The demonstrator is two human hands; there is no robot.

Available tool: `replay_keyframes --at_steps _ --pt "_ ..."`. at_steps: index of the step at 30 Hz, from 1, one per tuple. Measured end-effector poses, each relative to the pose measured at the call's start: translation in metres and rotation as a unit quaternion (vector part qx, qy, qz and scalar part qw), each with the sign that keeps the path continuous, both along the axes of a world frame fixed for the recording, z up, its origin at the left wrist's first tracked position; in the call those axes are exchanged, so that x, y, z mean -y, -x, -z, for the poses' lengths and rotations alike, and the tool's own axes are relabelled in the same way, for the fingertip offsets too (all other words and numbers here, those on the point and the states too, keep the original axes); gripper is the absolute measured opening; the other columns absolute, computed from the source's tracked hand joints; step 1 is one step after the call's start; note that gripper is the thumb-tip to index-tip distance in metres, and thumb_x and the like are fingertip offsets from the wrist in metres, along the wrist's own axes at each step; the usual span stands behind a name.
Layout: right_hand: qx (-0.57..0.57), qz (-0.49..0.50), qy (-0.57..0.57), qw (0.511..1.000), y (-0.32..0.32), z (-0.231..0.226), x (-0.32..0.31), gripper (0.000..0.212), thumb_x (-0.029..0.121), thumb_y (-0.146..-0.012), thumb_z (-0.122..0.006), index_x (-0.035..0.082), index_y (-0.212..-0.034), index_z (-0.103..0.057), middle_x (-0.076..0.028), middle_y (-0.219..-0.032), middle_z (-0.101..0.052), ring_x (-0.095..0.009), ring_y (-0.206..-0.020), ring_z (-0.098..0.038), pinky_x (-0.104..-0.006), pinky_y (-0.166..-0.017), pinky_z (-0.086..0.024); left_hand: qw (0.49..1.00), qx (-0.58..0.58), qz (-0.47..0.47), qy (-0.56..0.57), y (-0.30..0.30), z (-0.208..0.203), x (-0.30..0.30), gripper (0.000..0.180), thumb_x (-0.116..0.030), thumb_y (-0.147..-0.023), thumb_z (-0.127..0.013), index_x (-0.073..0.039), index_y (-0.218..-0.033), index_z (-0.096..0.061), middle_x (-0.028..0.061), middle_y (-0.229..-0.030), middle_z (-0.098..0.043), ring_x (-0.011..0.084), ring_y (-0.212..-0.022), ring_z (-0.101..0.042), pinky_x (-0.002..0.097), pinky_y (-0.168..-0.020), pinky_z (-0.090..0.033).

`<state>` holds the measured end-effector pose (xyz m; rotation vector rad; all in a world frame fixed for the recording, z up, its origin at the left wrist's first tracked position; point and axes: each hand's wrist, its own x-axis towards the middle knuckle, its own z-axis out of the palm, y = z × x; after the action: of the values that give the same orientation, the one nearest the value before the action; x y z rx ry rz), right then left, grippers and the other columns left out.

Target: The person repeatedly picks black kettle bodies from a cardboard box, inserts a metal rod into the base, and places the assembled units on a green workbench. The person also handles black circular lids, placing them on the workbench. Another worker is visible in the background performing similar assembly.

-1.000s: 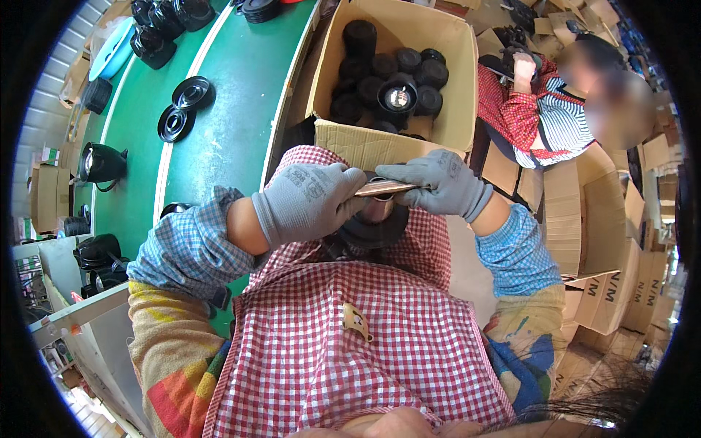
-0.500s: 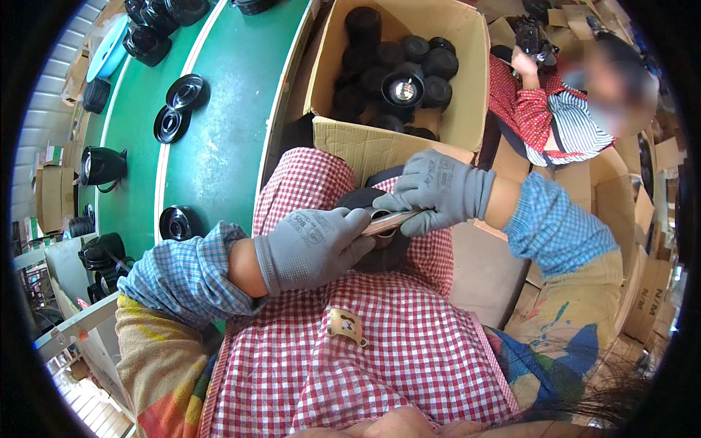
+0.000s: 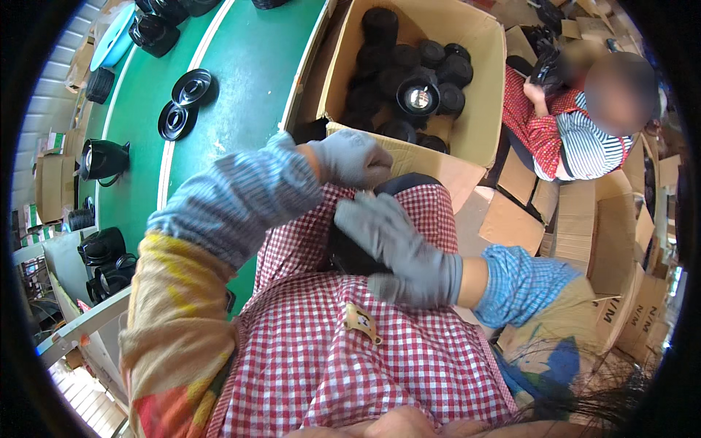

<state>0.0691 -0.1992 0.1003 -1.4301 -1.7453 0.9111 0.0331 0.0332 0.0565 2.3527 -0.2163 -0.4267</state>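
left grip [image 3: 358, 158]: curled, contents cannot be told | right grip [image 3: 398, 241]: wrapped over black part [image 3: 352, 254], apparently steadying it against lap [image 3: 299, 254]

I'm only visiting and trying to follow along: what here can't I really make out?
All in the head view:
- Whether the left grey-gloved hand holds anything: its curled fingers hide it.
- Most of the black object over the red-and-white checked apron: covered by the right grey-gloved hand, itself blurred.
- Anything beneath the black round parts in the tan cardboard box: they cover it.
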Motion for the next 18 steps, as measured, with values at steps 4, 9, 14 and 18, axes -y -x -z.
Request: replay_keyframes --at_steps 4,9,14,18 --pt "-0.217 0.030 0.019 0.975 -0.021 0.017 -0.006 0.096 0.076 -0.098 -0.023 0.006 -0.163 -0.011 -0.023 -0.166 -0.020 -0.038 -0.154 -0.019 -0.0468 -0.125 -0.012 0.983 0.145 -0.112 0.009 0.007 0.016 -0.002 0.030 -0.027 -0.091 -0.061 -0.007 -0.112 -0.070 0.0196 -0.103 -0.070 0.0383 -0.098 -0.067 0.0456 -0.088 -0.052" --pt "-0.341 0.023 0.102 0.934 -0.024 0.010 0.007 0.087 0.068 -0.103 -0.025 0.008 -0.164 -0.013 -0.016 -0.170 -0.014 -0.030 -0.158 -0.009 -0.0404 -0.126 -0.010 0.894 0.444 -0.015 0.047 0.088 -0.021 0.060 0.030 -0.017 -0.089 -0.066 -0.005 -0.116 -0.071 0.0141 -0.111 -0.068 0.0336 -0.098 -0.067 0.0462 -0.087 -0.053" --pt "-0.558 -0.062 0.139 0.816 -0.023 0.010 0.012 0.078 0.062 -0.103 -0.026 0.015 -0.164 -0.021 -0.011 -0.169 -0.022 -0.026 -0.157 -0.011 -0.0416 -0.125 -0.016 0.930 0.366 0.023 0.001 0.076 -0.041 0.145 0.039 -0.039 -0.087 -0.067 -0.013 -0.115 -0.068 0.0094 -0.121 -0.057 0.0278 -0.107 -0.057 0.0450 -0.088 -0.049" --pt "-0.738 -0.135 0.108 0.652 -0.032 0.039 0.010 0.075 0.063 -0.105 -0.022 0.015 -0.163 -0.026 -0.013 -0.166 -0.030 -0.027 -0.154 -0.024 -0.0474 -0.123 -0.022 0.918 0.397 -0.008 0.002 0.070 -0.021 0.151 0.029 -0.037 -0.084 -0.069 -0.013 -0.100 -0.063 0.0086 -0.106 -0.059 0.0267 -0.094 -0.060 0.0427 -0.079 -0.050"
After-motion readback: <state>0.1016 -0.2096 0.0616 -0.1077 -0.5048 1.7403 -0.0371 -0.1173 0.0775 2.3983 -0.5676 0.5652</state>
